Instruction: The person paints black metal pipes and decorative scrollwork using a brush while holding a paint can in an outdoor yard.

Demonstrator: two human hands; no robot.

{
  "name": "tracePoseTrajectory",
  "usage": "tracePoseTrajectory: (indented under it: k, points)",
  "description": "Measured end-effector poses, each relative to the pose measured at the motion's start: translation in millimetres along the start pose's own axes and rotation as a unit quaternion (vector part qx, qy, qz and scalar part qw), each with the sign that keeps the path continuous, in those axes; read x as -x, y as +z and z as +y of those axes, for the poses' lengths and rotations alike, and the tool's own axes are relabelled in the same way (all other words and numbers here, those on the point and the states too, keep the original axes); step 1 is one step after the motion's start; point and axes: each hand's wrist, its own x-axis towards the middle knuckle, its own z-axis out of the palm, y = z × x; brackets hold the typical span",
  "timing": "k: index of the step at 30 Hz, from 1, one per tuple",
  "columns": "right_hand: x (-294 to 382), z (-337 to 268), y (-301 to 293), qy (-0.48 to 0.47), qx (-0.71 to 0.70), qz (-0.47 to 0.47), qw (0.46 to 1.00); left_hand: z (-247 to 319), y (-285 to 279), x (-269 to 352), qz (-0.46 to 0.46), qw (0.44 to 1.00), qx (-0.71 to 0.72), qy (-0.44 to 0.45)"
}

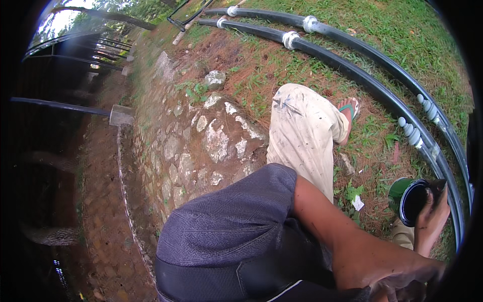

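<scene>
My left arm reaches from a grey sleeve to the lower right. My left hand (405, 284) is blurred and partly cut off at the bottom edge; what it holds, if anything, cannot be told. Beyond it, at the right, my right hand (434, 217) grips the rim side of a green can (397, 195) with a dark inside. Dark stains mark the thumb and fingers. Two long black pipes (347, 65) with whitish bands and grey ribbed insulators curve past the can. My knee in stained beige trousers (302, 128) is left of them.
A foot in a green-strapped flip-flop (354, 108) rests near the pipes. Left of the knee is a stone-and-earth slope (181, 151), dropping to a lower brick-like surface (105, 226). A dark pole (60, 105) meets a concrete block (121, 115). A black frame (188, 17) lies at the top.
</scene>
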Motion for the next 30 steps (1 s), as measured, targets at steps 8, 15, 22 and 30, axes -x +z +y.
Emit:
tracePoseTrajectory:
  k: [8, 15, 22, 30]
  points:
    - [-19, -71, -14, 0.031, 0.042, -0.010, 0.999, 74, -58, 106, -0.120, 0.832, -0.298, -0.453]
    - [-13, -48, -21, 0.043, 0.076, 0.004, 0.996, 81, -42, 109, -0.142, 0.828, -0.210, -0.500]
    - [-18, -49, -10, 0.024, 0.025, 0.007, 0.999, 86, -72, 121, -0.190, 0.655, -0.600, -0.419]
    - [-20, -53, -24, 0.042, 0.015, 0.045, 0.998, 34, -164, 157, 0.504, 0.712, -0.164, -0.461]
